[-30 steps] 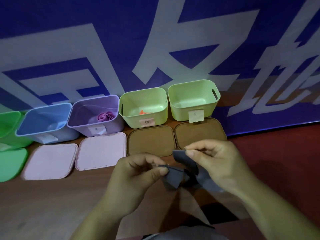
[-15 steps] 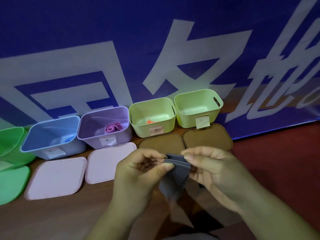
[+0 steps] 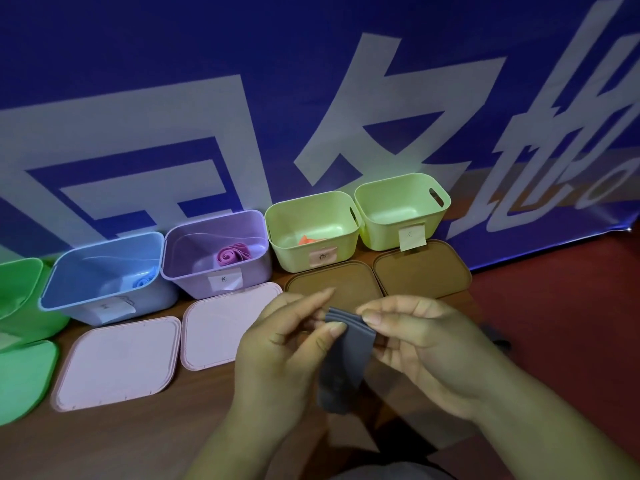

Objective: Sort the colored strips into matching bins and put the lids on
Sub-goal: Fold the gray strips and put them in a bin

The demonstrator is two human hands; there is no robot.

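Head view: we log the blue bin [image 3: 79,275], purple bin [image 3: 187,247] and pale green bin [image 3: 291,254] holding strips. All lids [image 3: 114,362] are off, flat on the table [image 3: 104,445]. Our left hand [image 3: 277,355] and right hand [image 3: 426,344] pinch a folded grey strip [image 3: 343,362] by thumb and fingertips, unbinned.

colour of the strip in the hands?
Dark grey strip, folded; head view.
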